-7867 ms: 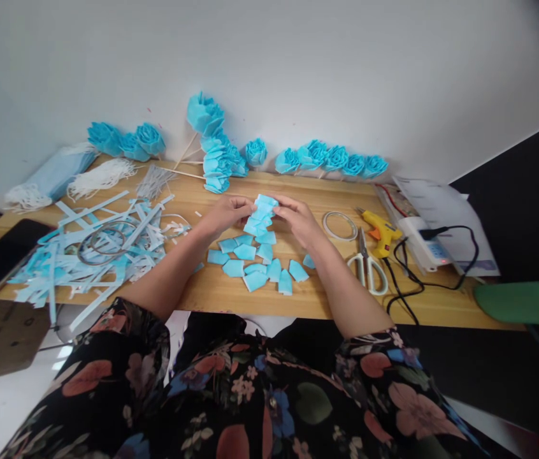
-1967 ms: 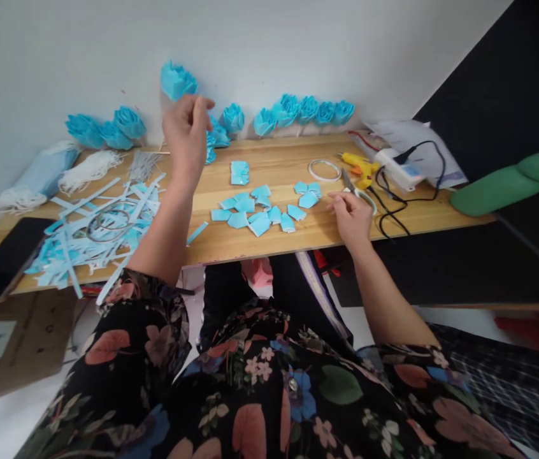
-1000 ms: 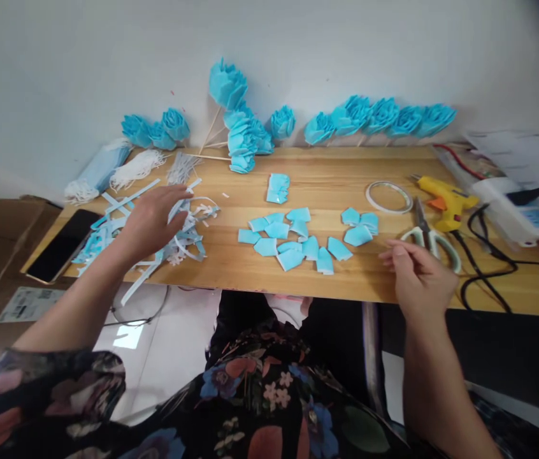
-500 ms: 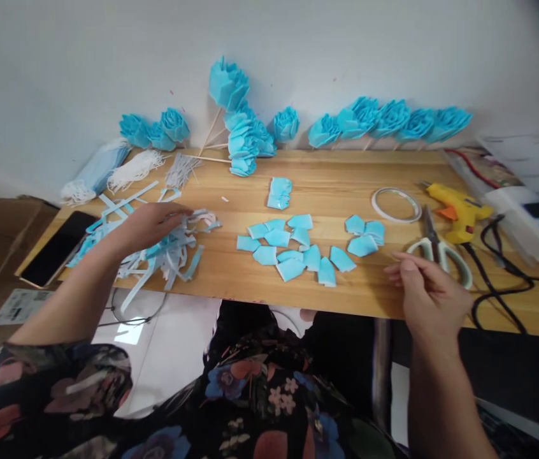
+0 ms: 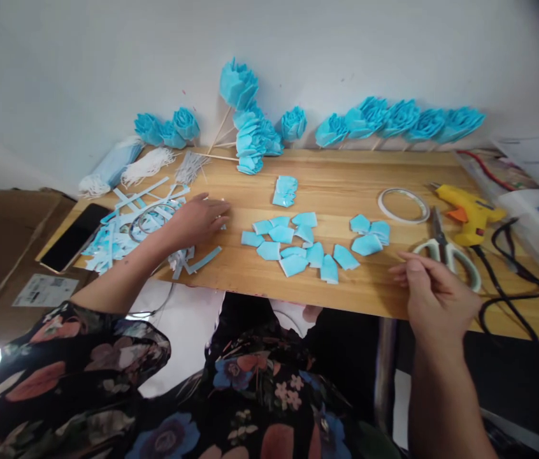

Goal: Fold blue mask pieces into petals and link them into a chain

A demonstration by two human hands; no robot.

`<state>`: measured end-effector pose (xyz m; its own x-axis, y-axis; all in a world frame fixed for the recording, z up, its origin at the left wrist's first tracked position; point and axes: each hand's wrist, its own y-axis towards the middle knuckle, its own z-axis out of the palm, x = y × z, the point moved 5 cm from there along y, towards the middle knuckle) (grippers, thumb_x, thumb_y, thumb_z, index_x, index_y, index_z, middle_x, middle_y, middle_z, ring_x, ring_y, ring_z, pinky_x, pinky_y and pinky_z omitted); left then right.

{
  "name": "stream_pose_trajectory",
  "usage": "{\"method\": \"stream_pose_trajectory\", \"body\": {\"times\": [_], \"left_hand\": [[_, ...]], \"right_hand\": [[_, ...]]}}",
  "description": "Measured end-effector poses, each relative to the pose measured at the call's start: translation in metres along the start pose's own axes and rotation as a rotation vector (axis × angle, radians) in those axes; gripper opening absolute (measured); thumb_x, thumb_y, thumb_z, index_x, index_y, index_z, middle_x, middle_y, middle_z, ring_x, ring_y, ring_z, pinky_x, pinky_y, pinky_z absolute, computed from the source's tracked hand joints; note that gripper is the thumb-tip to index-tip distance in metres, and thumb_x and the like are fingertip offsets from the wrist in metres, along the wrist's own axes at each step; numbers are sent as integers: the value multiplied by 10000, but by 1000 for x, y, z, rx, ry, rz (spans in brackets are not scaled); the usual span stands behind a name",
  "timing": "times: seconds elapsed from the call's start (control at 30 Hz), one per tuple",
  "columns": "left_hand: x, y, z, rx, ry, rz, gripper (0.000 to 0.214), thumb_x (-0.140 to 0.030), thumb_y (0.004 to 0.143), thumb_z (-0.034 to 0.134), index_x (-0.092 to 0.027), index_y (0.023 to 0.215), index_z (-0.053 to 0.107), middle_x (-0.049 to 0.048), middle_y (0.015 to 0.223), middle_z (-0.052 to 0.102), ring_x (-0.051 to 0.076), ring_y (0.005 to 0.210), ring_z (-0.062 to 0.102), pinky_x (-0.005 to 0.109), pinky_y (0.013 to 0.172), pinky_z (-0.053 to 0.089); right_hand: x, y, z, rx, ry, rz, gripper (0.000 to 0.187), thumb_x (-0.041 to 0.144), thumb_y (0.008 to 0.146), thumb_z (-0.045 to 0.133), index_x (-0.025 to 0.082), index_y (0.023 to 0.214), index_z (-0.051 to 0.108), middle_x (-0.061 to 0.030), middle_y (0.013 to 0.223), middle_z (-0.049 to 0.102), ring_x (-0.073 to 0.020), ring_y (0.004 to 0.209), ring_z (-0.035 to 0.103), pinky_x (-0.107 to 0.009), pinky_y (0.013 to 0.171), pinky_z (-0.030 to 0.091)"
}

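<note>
My left hand [image 5: 199, 221] lies palm down on the table, fingers stretched out, at the right side of a heap of pale blue and white cut strips [image 5: 107, 245]. Nothing shows in its grip; a small white bit peeks out by its fingertips. Over the front right of the table, my right hand [image 5: 441, 296] rests with loosely bent fingers and no visible object. Just beyond it are scissors [image 5: 436, 233] with white handles. Between the hands lie several blue fabric petals [image 5: 281, 234], with a smaller petal group [image 5: 366, 244] to their right and a crimped blue piece [image 5: 285, 190] behind.
Blue fabric flowers [image 5: 367, 116] on sticks line the wall. A tape roll [image 5: 403, 219], a yellow glue gun [image 5: 471, 213] and its black cord [image 5: 501, 296] occupy the right. At left are a phone [image 5: 76, 237], white cords [image 5: 148, 166], grey wires [image 5: 191, 167] and folded masks [image 5: 114, 164].
My left hand has shifted right, from over the strips to the table beside them, its fingers now flatter. The view has swung slightly left. My right hand has stayed about where it was.
</note>
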<state>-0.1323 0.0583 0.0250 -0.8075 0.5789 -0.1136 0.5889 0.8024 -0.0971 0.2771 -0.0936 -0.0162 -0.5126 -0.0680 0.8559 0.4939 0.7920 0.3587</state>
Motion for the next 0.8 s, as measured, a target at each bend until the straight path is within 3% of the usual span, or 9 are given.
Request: {"method": "stream_pose_trajectory", "body": {"times": [0.1,0.23,0.3,0.43,0.57,0.67,0.8], "left_hand": [[23,-26,-24,-22,-113,-112,446,-472,1010,383,-268,1138,758,25,1204,774,249,1198,657,392,1181,385],[88,-49,-59,-286,-108,-505,507,-458,999,399,-208,1322,700,44,1337,717,260,1129,647,374,1050,471],[115,-48,-55,-209,-51,-617,514,-373,983,424,-142,1384,647,77,1423,665,286,1225,600,406,1130,415],[146,-32,-34,-97,-54,-676,570,-315,981,445,-58,1484,518,156,1571,522,332,1414,478,445,1222,326],[153,-32,-23,-66,-97,-725,596,-346,992,395,-58,1504,496,182,1492,587,328,1339,555,445,1171,398],[142,-41,-26,-60,-151,-637,631,-399,990,371,-98,1533,483,138,1499,598,301,1327,572,410,1159,416],[124,-50,-30,29,-87,-531,538,-309,964,373,-106,1378,650,102,1420,667,290,1297,597,385,1149,419]], "right_hand": [[1,0,1,11,3,-6,187,386,912,657,311,995,806,-42,723,725,-231,602,647,-415,623,505],[1,0,1,21,16,-1,181,384,912,664,321,999,809,-45,733,729,-236,615,649,-425,639,512],[0,0,1,22,28,9,186,387,912,664,317,1004,809,-47,737,729,-238,621,652,-426,645,515],[0,1,1,15,23,2,204,385,919,656,290,1013,809,-48,735,724,-225,625,654,-406,647,511],[1,1,0,11,5,-19,225,350,910,656,231,1017,813,-51,729,726,-201,619,659,-367,639,514],[-1,1,1,10,8,-20,245,332,899,658,187,1017,815,-54,724,727,-182,606,656,-336,624,519],[-4,2,3,4,17,3,247,314,891,663,172,1022,817,-55,714,727,-165,592,643,-309,610,518]]}}
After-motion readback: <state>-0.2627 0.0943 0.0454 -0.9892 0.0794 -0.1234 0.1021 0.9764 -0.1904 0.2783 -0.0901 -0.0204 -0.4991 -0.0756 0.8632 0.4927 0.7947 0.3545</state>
